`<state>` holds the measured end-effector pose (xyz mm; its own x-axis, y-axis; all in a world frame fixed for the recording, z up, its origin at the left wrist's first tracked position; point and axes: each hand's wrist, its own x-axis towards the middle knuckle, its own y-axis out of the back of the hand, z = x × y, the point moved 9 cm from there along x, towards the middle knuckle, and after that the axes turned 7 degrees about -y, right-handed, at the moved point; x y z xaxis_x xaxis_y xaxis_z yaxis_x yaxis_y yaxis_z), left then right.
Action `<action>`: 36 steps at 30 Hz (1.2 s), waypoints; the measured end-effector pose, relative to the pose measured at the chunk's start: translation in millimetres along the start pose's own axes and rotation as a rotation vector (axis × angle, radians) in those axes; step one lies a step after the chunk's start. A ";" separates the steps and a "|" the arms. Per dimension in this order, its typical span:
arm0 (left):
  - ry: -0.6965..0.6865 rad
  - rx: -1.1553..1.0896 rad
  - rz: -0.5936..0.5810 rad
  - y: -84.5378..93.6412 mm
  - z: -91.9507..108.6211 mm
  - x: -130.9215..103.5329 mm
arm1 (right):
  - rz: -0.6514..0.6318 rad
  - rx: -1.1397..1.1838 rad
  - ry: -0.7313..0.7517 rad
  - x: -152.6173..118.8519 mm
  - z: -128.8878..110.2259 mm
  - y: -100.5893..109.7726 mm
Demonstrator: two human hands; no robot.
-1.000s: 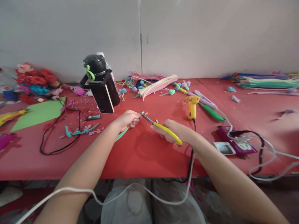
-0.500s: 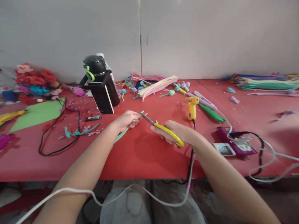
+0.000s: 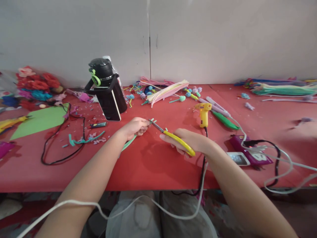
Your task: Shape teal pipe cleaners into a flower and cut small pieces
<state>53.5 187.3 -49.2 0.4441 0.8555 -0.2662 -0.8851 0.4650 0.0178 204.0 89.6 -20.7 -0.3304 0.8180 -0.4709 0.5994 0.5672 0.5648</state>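
Observation:
My left hand is closed around green pipe cleaners, whose long ends trail below the palm toward my forearm. Yellow-handled scissors are gripped in my right hand. Their blades point up and left, with the tips right at the fingertips of my left hand, beside the short green ends that stick out there. Whether the blades are fully closed is too small to tell. A small pale green snippet lies by the blades on the red table.
A black bottle stands at back left with a phone leaning on it. A yellow glue gun stands to the right. Pipe cleaner bundles lie behind. A white cable crosses over my left forearm and lap.
Both hands and the scissors stay almost in place. The short green ends by the blade tips have shifted slightly to the right.

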 end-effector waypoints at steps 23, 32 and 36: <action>0.034 0.044 0.016 -4.0 2.0 -0.9 | 0.074 -0.079 -0.029 8.9 2.0 3.9; 0.028 0.037 -0.014 0.3 0.8 -4.2 | 0.121 0.045 -0.009 10.6 5.4 1.0; -0.010 0.052 -0.016 1.4 5.6 -9.4 | 0.185 0.218 -0.024 13.1 19.0 6.3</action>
<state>48.9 181.1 -41.3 0.4599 0.8499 -0.2572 -0.8695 0.4898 0.0635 217.4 102.1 -36.2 -0.1850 0.9017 -0.3907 0.7913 0.3724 0.4849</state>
